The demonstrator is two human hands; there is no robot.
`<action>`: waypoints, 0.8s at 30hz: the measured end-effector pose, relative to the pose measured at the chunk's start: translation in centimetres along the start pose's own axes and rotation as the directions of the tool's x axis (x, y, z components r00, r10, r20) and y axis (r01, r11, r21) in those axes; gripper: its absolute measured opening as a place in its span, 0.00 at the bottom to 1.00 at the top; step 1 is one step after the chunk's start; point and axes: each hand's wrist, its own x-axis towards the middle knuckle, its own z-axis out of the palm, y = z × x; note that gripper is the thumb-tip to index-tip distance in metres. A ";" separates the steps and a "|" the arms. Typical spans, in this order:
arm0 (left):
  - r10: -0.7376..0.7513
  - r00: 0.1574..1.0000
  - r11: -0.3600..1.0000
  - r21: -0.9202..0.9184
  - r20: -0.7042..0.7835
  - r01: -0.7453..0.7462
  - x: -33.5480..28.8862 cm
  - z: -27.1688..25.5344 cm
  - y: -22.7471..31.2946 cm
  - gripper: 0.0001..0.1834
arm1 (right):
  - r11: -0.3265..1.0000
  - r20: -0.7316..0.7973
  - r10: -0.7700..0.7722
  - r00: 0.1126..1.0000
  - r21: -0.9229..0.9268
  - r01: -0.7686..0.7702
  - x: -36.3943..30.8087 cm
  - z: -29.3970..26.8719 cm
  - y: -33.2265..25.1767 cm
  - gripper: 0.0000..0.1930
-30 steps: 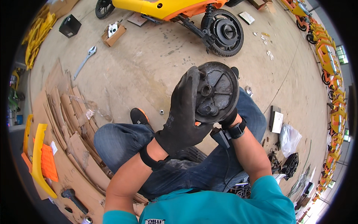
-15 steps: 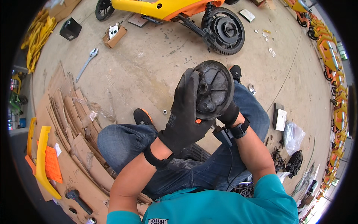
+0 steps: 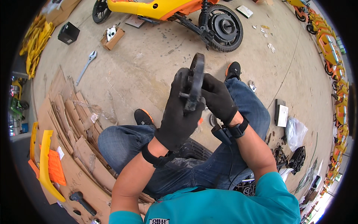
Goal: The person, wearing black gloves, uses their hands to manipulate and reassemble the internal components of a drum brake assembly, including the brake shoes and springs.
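Both gloved hands, left hand and right hand, grasp the round black metal disc edge-on; behind the disc lies a yellow scooter.

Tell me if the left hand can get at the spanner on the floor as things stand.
Probably not. The left hand grips the black round part together with the right hand, and the spanner lies far off on the concrete, beyond the seated person's knees.

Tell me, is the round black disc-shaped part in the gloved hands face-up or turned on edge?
On edge. The round black disc-shaped part shows only its thin rim to the camera, standing upright between the left hand and right hand.
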 end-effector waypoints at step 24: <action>0.196 0.980 0.951 0.240 0.029 -0.197 -2.1 -4.5 -4.6 0.20 | 0.916 -0.090 -0.102 0.991 0.379 0.129 -0.5 -2.1 0.9 0.18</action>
